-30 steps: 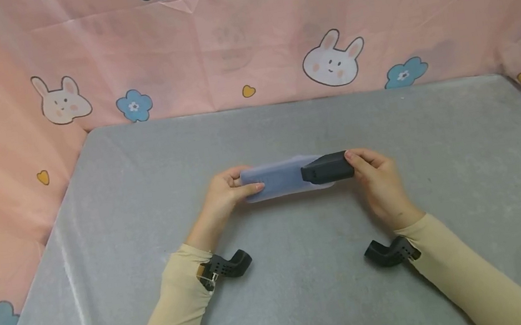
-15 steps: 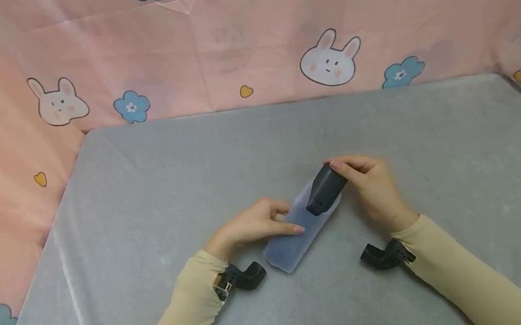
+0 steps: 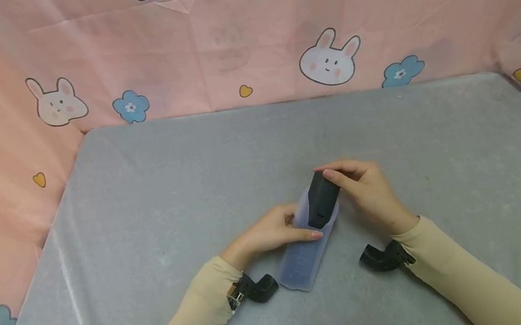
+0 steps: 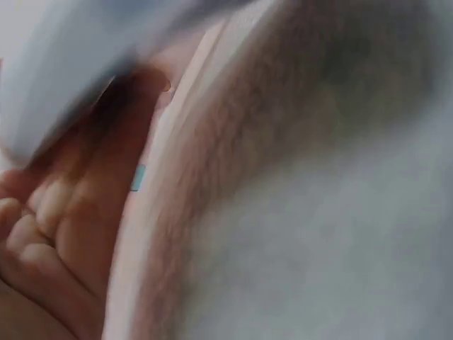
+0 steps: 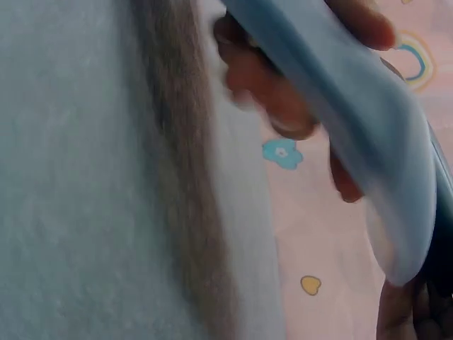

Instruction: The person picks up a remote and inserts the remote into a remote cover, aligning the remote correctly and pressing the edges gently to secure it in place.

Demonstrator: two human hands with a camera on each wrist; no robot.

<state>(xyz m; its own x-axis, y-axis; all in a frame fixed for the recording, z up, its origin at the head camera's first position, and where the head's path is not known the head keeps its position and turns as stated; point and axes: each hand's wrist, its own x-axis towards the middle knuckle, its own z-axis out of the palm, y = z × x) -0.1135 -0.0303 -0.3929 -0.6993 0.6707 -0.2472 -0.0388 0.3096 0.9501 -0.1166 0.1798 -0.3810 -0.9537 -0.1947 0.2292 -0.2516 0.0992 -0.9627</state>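
Note:
A long translucent bluish case (image 3: pixel 302 263) slants over the table, its upper end pointing away and a little right. My left hand (image 3: pixel 271 231) grips its middle, thumb on top and the other fingers beneath. A dark grey angular object (image 3: pixel 323 199) lies over the case's upper end, partly within its outline; how deep it sits I cannot tell. My right hand (image 3: pixel 371 191) pinches that object's far end between thumb and fingers. In the right wrist view the pale case (image 5: pixel 354 106) runs diagonally, with left-hand fingers behind it. The left wrist view shows the case (image 4: pixel 64 71) close and blurred.
A grey cloth-covered table (image 3: pixel 166 171) lies under both hands. Behind and beside it hangs a pink curtain (image 3: pixel 260 27) with rabbits, flowers and hearts. Black curved mounts (image 3: pixel 381 258) are fixed at both wrists.
The case has turned from nearly level to steeply slanted, its lower end swinging toward me. The dark object has tilted with it. My left hand has moved right and nearer; my right hand slightly left.

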